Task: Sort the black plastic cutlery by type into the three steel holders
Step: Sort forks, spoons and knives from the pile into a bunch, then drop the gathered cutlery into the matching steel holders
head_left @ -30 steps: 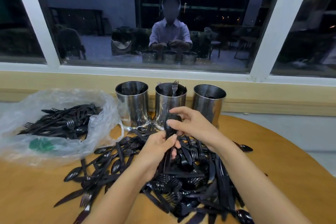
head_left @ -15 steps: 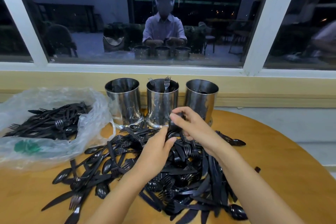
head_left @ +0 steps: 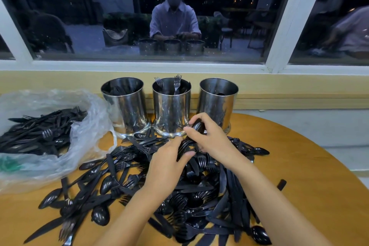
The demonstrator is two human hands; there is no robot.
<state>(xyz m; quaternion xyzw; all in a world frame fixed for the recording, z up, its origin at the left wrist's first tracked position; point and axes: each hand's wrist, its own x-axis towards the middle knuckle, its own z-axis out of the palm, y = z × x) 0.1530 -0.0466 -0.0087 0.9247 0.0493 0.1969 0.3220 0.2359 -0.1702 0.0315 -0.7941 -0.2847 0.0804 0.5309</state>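
Note:
A big heap of black plastic cutlery [head_left: 201, 195] covers the middle of the round wooden table [head_left: 311, 175]. Behind it stand three steel holders: the left holder [head_left: 124, 108] with dark pieces inside, the middle holder [head_left: 171, 106] with forks sticking up, and the right holder [head_left: 218, 104]. My right hand [head_left: 209, 136] is closed on a bundle of black spoons [head_left: 197, 126] just in front of the middle holder. My left hand [head_left: 169, 164] pinches black forks [head_left: 184, 146] at the top of the heap, right beside the other hand.
A clear plastic bag [head_left: 60, 132] with more black cutlery lies at the left. A yellow wall ledge [head_left: 279, 90] and a window run behind the holders. A loose black piece [head_left: 281, 184] lies on bare wood at the right.
Both hands have sunk lower onto the heap, in front of the middle holder. The left hand has shifted from a long upright piece to forks on the pile.

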